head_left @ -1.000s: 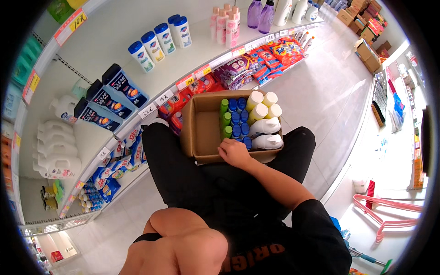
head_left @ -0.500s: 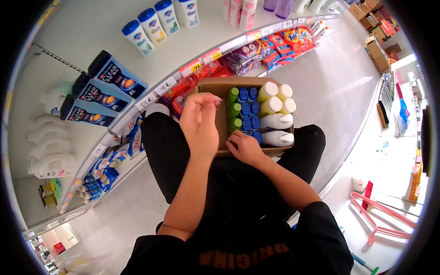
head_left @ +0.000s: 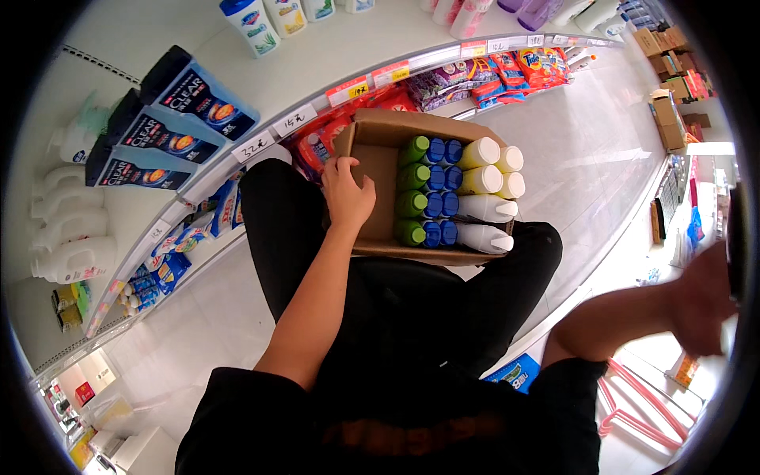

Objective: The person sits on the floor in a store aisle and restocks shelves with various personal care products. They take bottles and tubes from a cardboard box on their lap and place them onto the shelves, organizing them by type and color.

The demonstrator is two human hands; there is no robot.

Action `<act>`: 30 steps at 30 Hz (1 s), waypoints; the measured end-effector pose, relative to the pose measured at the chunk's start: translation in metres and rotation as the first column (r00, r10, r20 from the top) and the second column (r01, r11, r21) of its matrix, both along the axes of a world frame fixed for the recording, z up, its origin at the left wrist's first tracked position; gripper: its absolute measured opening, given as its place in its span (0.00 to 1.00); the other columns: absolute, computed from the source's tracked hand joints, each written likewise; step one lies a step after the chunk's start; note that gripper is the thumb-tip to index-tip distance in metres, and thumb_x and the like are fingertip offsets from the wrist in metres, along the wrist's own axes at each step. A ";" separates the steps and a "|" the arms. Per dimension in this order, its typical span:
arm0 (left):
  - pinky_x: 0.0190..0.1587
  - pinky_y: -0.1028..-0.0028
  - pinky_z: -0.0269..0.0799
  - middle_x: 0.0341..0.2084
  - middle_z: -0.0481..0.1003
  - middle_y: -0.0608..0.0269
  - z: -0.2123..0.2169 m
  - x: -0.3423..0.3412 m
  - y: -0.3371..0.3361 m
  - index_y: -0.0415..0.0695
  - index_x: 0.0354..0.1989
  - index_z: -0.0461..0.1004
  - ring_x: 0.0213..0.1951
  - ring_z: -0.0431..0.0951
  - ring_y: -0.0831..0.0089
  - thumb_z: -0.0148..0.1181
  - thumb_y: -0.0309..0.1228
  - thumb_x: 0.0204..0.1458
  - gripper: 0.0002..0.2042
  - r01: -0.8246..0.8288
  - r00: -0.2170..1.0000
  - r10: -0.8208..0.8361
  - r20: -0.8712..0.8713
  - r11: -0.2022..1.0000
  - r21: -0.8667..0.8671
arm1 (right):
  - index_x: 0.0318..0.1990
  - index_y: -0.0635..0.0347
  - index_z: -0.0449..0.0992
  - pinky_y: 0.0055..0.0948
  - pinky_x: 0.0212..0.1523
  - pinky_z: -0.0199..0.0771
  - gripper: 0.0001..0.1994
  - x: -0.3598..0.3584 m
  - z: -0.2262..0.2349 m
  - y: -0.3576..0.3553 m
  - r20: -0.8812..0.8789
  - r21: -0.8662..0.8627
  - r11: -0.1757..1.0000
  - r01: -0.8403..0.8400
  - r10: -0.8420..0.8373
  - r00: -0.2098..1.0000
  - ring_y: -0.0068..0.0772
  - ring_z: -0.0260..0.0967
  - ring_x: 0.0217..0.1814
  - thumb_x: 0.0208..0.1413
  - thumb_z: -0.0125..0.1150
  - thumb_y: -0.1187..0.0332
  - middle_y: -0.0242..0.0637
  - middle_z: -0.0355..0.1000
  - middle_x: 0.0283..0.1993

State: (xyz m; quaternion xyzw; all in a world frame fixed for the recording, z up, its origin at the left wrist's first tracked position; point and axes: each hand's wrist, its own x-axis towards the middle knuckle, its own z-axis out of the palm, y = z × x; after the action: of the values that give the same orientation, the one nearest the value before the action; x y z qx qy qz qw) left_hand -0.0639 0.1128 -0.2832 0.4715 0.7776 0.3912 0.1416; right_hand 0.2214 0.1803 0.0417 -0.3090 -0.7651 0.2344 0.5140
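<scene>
An open cardboard box (head_left: 419, 122) rests between my legs, packed on its right side with bottles. Green-capped bottles (head_left: 412, 203) form a column beside the box's bare left part. Blue-capped bottles (head_left: 434, 178) stand next to them, then pale yellow bottles with white lids (head_left: 480, 180) and white bottles with pointed tops (head_left: 484, 237). My left hand (head_left: 348, 198) is closed over the box's left wall, thumb on the inner side. Far out at the right edge, my right hand (head_left: 704, 297) is raised away from the box, blurred and partly cut off, its fingers unreadable.
A curved shelf edge (head_left: 356, 89) with price tags runs along the left and front. It carries dark-capped blue shampoo bottles (head_left: 207, 99), white jugs (head_left: 83, 257) and, lower down, bagged detergent (head_left: 542, 67). Pink hangers (head_left: 645, 404) lie at the right, with stacked cartons (head_left: 669, 119) farther off.
My right hand has left the bottles and swung far right. My left hand has lowered onto the box's left wall. The view has shifted, and all the green caps now show.
</scene>
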 end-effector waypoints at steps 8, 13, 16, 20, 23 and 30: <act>0.58 0.51 0.65 0.51 0.67 0.46 -0.007 -0.004 0.003 0.46 0.46 0.69 0.55 0.67 0.43 0.64 0.26 0.48 0.16 0.020 1.000 -0.020 0.004 0.997 0.072 | 0.41 0.59 0.78 0.29 0.29 0.70 0.07 0.042 0.122 -0.084 0.133 0.292 0.951 -0.099 0.062 0.989 0.28 0.70 0.28 0.57 0.66 0.69 0.35 0.75 0.39; 0.60 0.51 0.64 0.52 0.67 0.45 -0.008 -0.008 -0.004 0.46 0.46 0.71 0.58 0.66 0.43 0.63 0.25 0.49 0.15 0.036 0.999 -0.037 0.020 0.997 0.067 | 0.40 0.59 0.78 0.30 0.29 0.69 0.06 0.040 0.129 -0.141 0.274 0.244 0.946 -0.214 0.144 0.951 0.28 0.70 0.27 0.58 0.65 0.68 0.34 0.75 0.38; 0.62 0.51 0.63 0.55 0.66 0.44 -0.012 -0.007 -0.009 0.46 0.46 0.71 0.61 0.64 0.42 0.63 0.25 0.49 0.15 0.041 0.999 -0.043 0.023 0.994 0.102 | 0.39 0.58 0.78 0.31 0.28 0.69 0.06 0.034 0.123 -0.174 0.329 0.201 0.937 -0.286 0.211 0.920 0.29 0.70 0.27 0.58 0.64 0.67 0.33 0.75 0.37; 0.65 0.53 0.60 0.59 0.65 0.44 -0.011 -0.004 -0.017 0.47 0.47 0.72 0.64 0.63 0.43 0.63 0.26 0.51 0.15 0.065 0.997 -0.068 0.045 0.997 0.050 | 0.38 0.58 0.78 0.32 0.28 0.68 0.06 0.024 0.113 -0.213 0.378 0.132 0.909 -0.396 0.323 0.868 0.30 0.70 0.27 0.58 0.63 0.66 0.33 0.75 0.35; 0.66 0.53 0.60 0.62 0.64 0.42 -0.010 -0.005 -0.021 0.47 0.48 0.72 0.64 0.63 0.42 0.63 0.25 0.50 0.16 0.079 0.994 -0.081 0.076 0.997 0.018 | 0.37 0.58 0.78 0.33 0.28 0.68 0.06 0.021 0.101 -0.235 0.401 0.085 0.861 -0.502 0.432 0.808 0.30 0.70 0.26 0.59 0.63 0.65 0.32 0.75 0.34; 0.68 0.53 0.58 0.65 0.61 0.42 -0.008 -0.006 -0.025 0.47 0.47 0.74 0.66 0.59 0.41 0.64 0.27 0.49 0.16 0.052 0.994 -0.051 0.092 0.999 -0.014 | 0.35 0.57 0.78 0.35 0.27 0.66 0.07 0.015 0.098 -0.242 0.410 -0.076 0.622 -0.780 0.732 0.544 0.31 0.70 0.26 0.59 0.62 0.64 0.31 0.74 0.32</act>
State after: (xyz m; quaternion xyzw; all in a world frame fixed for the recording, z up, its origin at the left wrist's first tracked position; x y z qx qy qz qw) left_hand -0.0698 0.0882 -0.2915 0.4716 0.7611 0.4021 0.1911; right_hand 0.2366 -0.0620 0.1398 0.0406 -0.9231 0.3194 0.2103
